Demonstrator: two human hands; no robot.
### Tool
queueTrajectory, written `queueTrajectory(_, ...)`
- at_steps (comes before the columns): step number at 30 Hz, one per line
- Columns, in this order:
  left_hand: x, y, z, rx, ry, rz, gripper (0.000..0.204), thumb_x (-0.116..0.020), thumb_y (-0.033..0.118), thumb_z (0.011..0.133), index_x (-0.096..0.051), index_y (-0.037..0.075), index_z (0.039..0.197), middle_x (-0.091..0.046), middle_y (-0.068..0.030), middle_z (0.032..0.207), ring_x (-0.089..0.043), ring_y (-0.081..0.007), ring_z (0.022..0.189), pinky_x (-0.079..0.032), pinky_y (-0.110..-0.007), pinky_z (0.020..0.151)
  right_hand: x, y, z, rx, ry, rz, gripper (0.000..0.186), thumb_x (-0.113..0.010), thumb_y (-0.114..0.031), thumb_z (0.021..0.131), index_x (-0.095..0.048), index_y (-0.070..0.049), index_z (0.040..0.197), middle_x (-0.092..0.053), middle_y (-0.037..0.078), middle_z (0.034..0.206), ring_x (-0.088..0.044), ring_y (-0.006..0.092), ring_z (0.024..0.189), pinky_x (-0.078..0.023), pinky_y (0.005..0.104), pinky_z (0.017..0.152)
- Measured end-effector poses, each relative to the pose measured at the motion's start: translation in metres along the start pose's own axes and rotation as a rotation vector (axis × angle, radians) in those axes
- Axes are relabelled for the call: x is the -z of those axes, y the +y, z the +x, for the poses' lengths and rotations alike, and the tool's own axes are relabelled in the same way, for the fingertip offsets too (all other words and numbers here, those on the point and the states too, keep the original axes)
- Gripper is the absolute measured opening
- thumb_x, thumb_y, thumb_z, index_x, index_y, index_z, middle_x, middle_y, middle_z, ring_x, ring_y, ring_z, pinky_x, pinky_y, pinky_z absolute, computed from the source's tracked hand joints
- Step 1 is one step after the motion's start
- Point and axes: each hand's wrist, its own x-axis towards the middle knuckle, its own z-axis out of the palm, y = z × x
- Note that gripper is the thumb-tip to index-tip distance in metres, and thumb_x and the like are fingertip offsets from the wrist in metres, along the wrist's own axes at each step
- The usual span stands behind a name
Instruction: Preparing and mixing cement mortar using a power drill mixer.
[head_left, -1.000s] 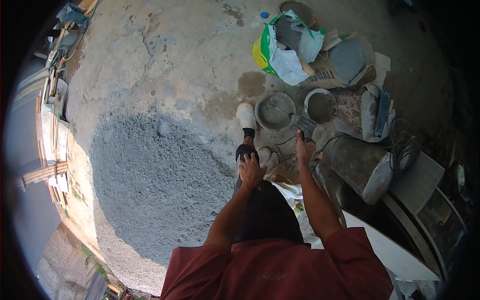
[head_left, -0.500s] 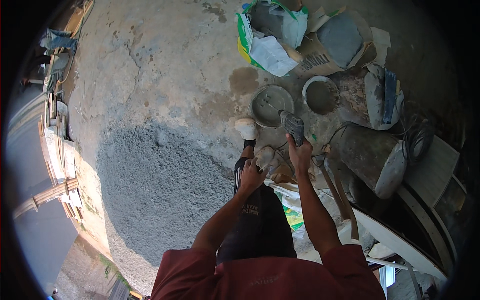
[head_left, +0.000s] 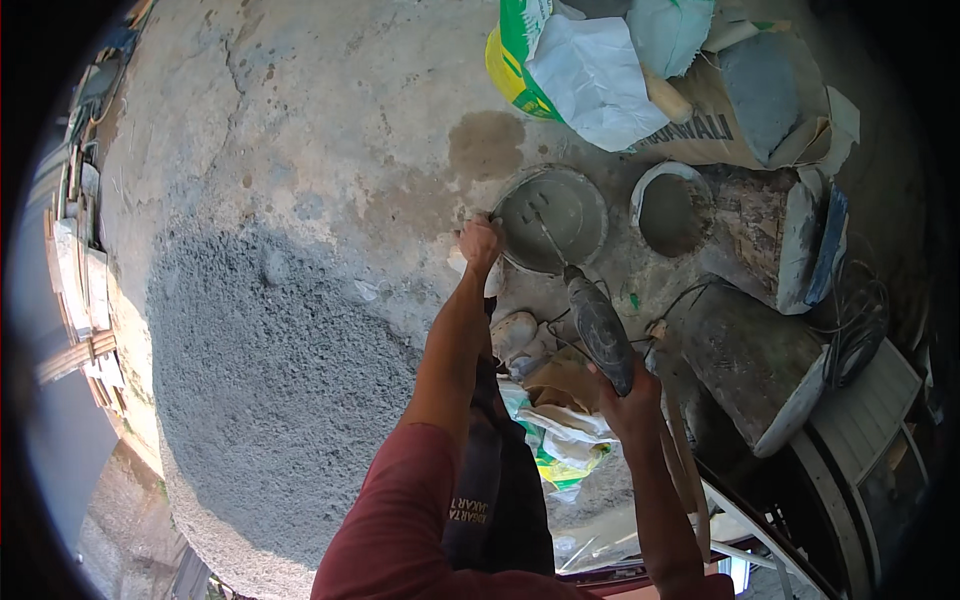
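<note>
Now, head view: a single downward view covers both hands, the power tool and the mixing bucket.
Power tool: dark, mud-smeared body [head_left: 598, 325] between the right hand and the bucket, with a thin metal shaft [head_left: 549, 241] reaching over the rim into the grey mix [head_left: 577, 225].
Right hand: fingers [head_left: 632, 400] closed around the rear end of the tool; the trigger, if any, is hidden.
Left hand: fingers [head_left: 481, 241] bent at the left edge of the bucket, touching or nearly touching the rim; whether they clamp it cannot be told.
Bucket: round, coated grey, upright on the concrete floor; its rim [head_left: 605, 218] is the exposed hold.
Tool handling: judged rigid and fairly heavy, the weight lying forward of the right hand; smeared casing may slip if wet. Grip the rear end, supporting the body with a second hand; keep fingers off the shaft.
Bucket handling: judged heavy with its contents, the wall firm, the rim slick where wet. Hold at the outer rim, clear of the shaft.
Cable: dark line [head_left: 682, 298] on the floor, right of the tool; its connection cannot be traced. A snag risk.
Second container: pale-rimmed [head_left: 641, 192], just right of the bucket.
</note>
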Motion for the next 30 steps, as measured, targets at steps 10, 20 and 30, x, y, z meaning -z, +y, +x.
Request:
queueTrajectory(10,0.001,-0.002,0.007,-0.028,0.045,-0.079,0.044,-0.073,0.043,0.087,-0.073,0.003,0.104,-0.072,-0.0238,0.105,-0.069,-0.0435,0.102,-0.053,-0.051,0.091,0.052,0.024,-0.049,-0.066,0.173,-0.055,0.031,-0.084,-0.020,0.085,-0.072,0.001,0.106,-0.077,0.014,0.093,-0.074,0.0243,0.088,-0.055,0.0383,0.079)
queueTrajectory(20,-0.001,-0.015,0.007,-0.122,0.006,-0.044,0.049,-0.071,0.049,0.090,-0.069,0.000,0.097,-0.072,-0.0255,0.099,-0.071,-0.0442,0.097,-0.055,-0.052,0.088,0.041,0.027,-0.011,-0.050,0.074,-0.289,0.033,-0.087,-0.021,0.079,-0.074,0.001,0.099,-0.076,0.016,0.084,-0.074,0.0290,0.075,-0.055,0.0394,0.073)
queueTrajectory(30,-0.006,-0.021,0.008,-0.127,-0.022,0.026,0.042,-0.062,0.044,0.096,-0.066,0.002,0.098,-0.071,-0.0257,0.100,-0.069,-0.0441,0.097,-0.047,-0.055,0.095,0.061,-0.024,-0.026,0.046,0.247,-0.022,0.033,-0.084,-0.023,0.084,-0.074,-0.001,0.107,-0.077,0.014,0.093,-0.074,0.0236,0.083,-0.054,0.0407,0.078)
